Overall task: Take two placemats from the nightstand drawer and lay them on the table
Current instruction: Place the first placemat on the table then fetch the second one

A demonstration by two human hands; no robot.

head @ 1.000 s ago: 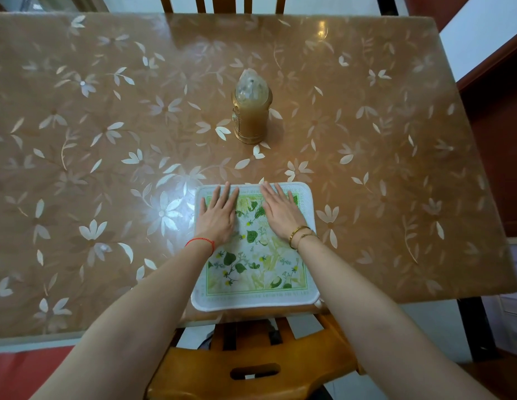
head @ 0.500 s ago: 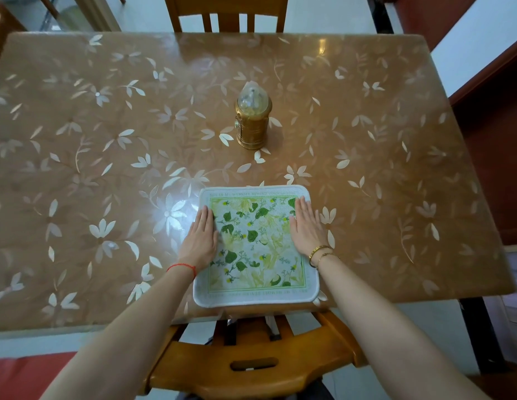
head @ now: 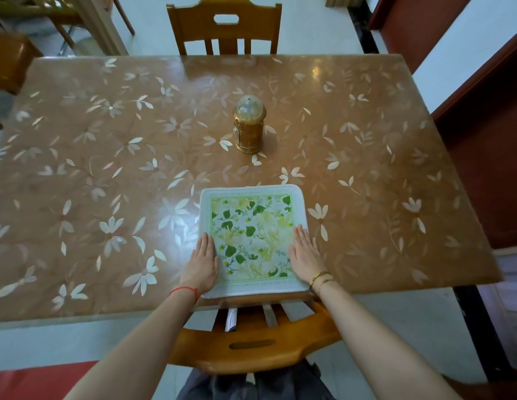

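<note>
Here: one placemat (head: 253, 238), white border, green leaf print, lies flat at the near edge of the table (head: 107, 168), about midway along that edge, its near border right at the rim. Left hand (head: 201, 262) rests palm down on the mat's left border, fingers straight and held together, heel near the mat's near-left corner. Right hand (head: 304, 254) mirrors it on the right border, also flat with fingers together. Red string (head: 184, 290) on the left wrist; gold bracelets (head: 322, 278) on the right. Gold lantern (head: 248, 125) stands upright near the table's centre, well apart from the mat. Wooden chair (head: 251, 347) tucked under the near edge; another chair (head: 224, 24) at the far edge.
</note>
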